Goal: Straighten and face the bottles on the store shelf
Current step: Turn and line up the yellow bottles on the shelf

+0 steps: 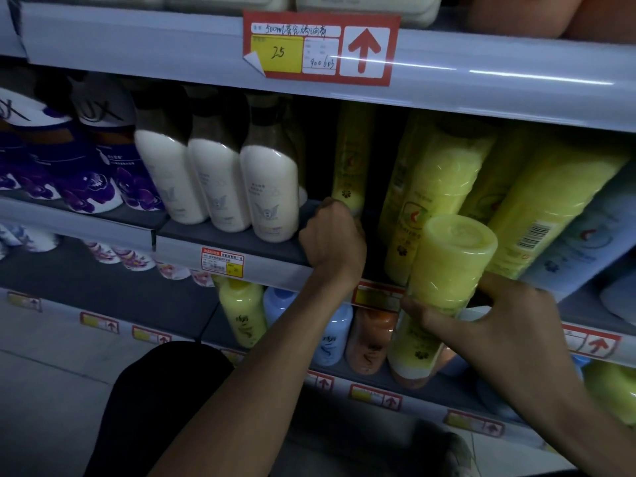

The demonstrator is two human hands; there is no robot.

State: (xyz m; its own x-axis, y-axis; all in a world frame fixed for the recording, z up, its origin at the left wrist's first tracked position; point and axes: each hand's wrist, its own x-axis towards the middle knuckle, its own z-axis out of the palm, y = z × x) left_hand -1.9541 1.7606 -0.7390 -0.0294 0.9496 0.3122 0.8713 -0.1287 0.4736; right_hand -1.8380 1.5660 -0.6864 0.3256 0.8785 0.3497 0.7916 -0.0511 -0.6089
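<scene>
Filling the yellow row's gap seems the current step: the left hand curls round the rear yellow bottle on the shelf; the right hand grips a second yellow bottle held tilted before the shelf edge. Next, it likely needs standing upright, label forward.

Up top we see a red price card with a yellow patch reading 25 and a red arrow. Smaller red tags sit lower down, above a pale tiled floor.
</scene>
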